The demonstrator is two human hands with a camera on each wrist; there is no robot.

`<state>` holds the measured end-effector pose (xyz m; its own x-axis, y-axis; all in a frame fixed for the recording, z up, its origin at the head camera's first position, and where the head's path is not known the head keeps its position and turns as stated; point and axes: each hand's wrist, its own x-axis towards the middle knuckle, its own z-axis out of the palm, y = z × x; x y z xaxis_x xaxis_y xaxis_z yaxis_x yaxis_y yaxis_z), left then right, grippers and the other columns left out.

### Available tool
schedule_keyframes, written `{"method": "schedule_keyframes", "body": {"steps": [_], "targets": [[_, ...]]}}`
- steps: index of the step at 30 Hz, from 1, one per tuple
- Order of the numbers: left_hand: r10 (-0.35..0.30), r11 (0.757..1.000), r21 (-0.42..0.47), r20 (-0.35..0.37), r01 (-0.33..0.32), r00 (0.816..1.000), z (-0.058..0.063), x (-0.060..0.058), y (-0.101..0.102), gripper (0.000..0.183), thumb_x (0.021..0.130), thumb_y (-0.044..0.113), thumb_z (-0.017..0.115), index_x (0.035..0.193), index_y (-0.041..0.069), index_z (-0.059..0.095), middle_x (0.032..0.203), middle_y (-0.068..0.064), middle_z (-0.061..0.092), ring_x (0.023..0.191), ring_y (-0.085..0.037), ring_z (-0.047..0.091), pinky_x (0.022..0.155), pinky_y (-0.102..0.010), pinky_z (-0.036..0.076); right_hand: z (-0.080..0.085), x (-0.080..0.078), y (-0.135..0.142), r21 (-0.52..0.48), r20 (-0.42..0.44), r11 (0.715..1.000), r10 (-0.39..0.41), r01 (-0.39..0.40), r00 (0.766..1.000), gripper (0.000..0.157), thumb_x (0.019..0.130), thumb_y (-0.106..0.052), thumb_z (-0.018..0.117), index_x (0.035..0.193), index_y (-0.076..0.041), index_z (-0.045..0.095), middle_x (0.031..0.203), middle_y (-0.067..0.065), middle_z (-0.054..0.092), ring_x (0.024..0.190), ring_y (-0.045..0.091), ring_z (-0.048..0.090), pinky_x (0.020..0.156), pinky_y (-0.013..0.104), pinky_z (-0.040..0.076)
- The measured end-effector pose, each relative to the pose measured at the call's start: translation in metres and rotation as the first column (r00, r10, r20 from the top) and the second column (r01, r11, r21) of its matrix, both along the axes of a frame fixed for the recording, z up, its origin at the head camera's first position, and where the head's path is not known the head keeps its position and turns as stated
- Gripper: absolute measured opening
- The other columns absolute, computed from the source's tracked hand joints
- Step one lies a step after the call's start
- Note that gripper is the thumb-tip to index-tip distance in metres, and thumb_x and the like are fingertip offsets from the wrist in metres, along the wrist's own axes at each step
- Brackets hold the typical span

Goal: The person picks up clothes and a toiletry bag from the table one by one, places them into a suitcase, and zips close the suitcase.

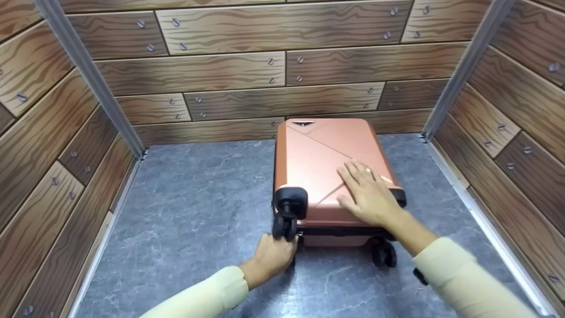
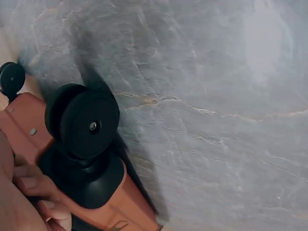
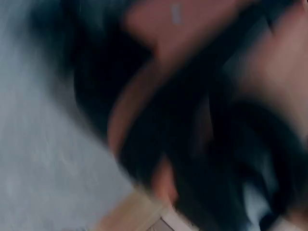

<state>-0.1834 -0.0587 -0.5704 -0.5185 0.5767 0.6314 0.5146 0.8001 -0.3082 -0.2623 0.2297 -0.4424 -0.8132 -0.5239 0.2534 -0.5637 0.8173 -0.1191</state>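
Observation:
A rose-pink hard-shell suitcase [image 1: 326, 150] lies flat on the floor, its wheeled end toward me. My left hand [image 1: 274, 255] is at the near left corner, just below a black caster wheel [image 1: 286, 223]. In the left wrist view, the curled fingers [image 2: 45, 209] pinch at the dark zipper seam beside the wheel [image 2: 94, 122]; the zipper pull itself is mostly hidden. My right hand [image 1: 368, 194] rests on the suitcase's top shell near the right edge, fingers spread. The right wrist view is badly blurred, with the dark corner and pink shell [image 3: 192, 24] showing.
Grey marbled floor [image 1: 194, 207] surrounds the suitcase. Wood-patterned panels stand at the back [image 1: 234, 70], left [image 1: 57, 190] and right [image 1: 521, 145], with metal strips along the corners and lower edges. Another caster wheel [image 1: 384, 254] sticks out at the near right.

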Motion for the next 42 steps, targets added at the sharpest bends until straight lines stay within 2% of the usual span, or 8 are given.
{"method": "schedule_keyframes", "body": {"steps": [2,9,14,21,27,33,37,42], "targets": [[-0.020,1.000,0.020,-0.006,0.020,1.000,-0.001,-0.002,0.002,0.011,0.085,0.025,0.066,0.078,0.016,0.065,0.066,0.002,0.055,0.041,-0.012,0.047,0.032,-0.032,0.038,-0.010,0.004,-0.004,0.028,-0.059,0.999,-0.018,0.020,0.998,0.078,0.095,-0.056,0.050,0.155,-0.008,0.034,0.162,0.017,0.029,0.149,0.038,0.027,0.120,0.060,0.019],[-0.058,0.997,0.053,0.026,0.057,0.998,-0.004,-0.003,-0.006,0.013,0.082,0.025,0.068,0.088,0.013,0.067,0.060,0.004,0.055,0.041,-0.011,0.051,0.035,-0.032,0.044,-0.017,0.005,-0.001,0.034,-0.164,0.999,0.041,-0.036,0.986,0.106,0.078,-0.077,0.061,0.154,-0.007,0.037,0.158,0.018,0.037,0.147,0.036,0.033,0.118,0.059,0.025],[-0.029,0.998,0.051,0.135,0.022,0.990,0.000,0.000,-0.018,0.019,0.086,0.028,0.069,0.100,0.016,0.068,0.063,0.003,0.059,0.045,-0.015,0.056,0.040,-0.033,0.042,-0.021,0.004,0.000,0.033,-0.225,0.997,0.070,-0.065,0.972,0.107,0.075,-0.077,0.063,0.151,-0.006,0.041,0.155,0.019,0.042,0.144,0.037,0.038,0.117,0.059,0.028],[-0.042,0.998,0.050,0.207,0.032,0.977,0.005,-0.003,-0.029,0.009,0.089,0.027,0.067,0.090,0.019,0.065,0.062,0.003,0.061,0.050,-0.018,0.060,0.042,-0.034,0.041,-0.022,0.003,-0.001,0.014,-0.234,0.998,0.068,-0.067,0.970,0.104,0.075,-0.076,0.064,0.150,-0.007,0.044,0.154,0.019,0.043,0.144,0.037,0.039,0.116,0.059,0.029],[0.022,0.999,0.035,0.154,-0.028,0.988,0.002,-0.009,-0.040,0.025,0.086,0.027,0.065,0.067,0.019,0.052,0.050,0.002,0.053,0.042,-0.020,0.053,0.037,-0.036,0.040,-0.021,0.003,-0.001,0.012,-0.225,0.998,0.060,-0.059,0.973,0.103,0.075,-0.075,0.064,0.151,-0.008,0.043,0.154,0.018,0.044,0.144,0.036,0.038,0.116,0.060,0.029],[0.044,0.998,0.041,0.117,-0.050,0.992,-0.002,-0.020,-0.050,0.023,0.088,0.026,0.063,0.071,0.016,0.051,0.053,0.001,0.054,0.043,-0.019,0.052,0.037,-0.032,0.037,-0.019,0.003,-0.001,0.010,-0.217,0.998,0.061,-0.060,0.974,0.101,0.077,-0.073,0.064,0.151,-0.008,0.043,0.154,0.018,0.043,0.144,0.036,0.038,0.116,0.060,0.028],[0.126,0.988,0.067,0.196,-0.142,0.972,0.001,-0.032,-0.057,0.025,0.092,0.023,0.061,0.071,0.013,0.051,0.051,-0.001,0.052,0.042,-0.022,0.054,0.037,-0.035,0.037,-0.020,0.003,-0.002,0.025,-0.221,0.998,0.063,-0.059,0.973,0.101,0.078,-0.074,0.063,0.151,-0.008,0.042,0.155,0.018,0.042,0.145,0.036,0.037,0.116,0.060,0.028],[0.205,0.966,0.072,0.376,-0.250,0.903,0.011,-0.053,-0.058,0.030,0.099,0.025,0.052,0.073,0.010,0.054,0.059,-0.009,0.062,0.052,-0.031,0.064,0.043,-0.044,0.047,-0.023,0.005,-0.002,0.025,-0.230,0.998,0.064,-0.060,0.971,0.101,0.078,-0.074,0.062,0.151,-0.007,0.043,0.154,0.018,0.043,0.145,0.036,0.038,0.117,0.060,0.028]]}}
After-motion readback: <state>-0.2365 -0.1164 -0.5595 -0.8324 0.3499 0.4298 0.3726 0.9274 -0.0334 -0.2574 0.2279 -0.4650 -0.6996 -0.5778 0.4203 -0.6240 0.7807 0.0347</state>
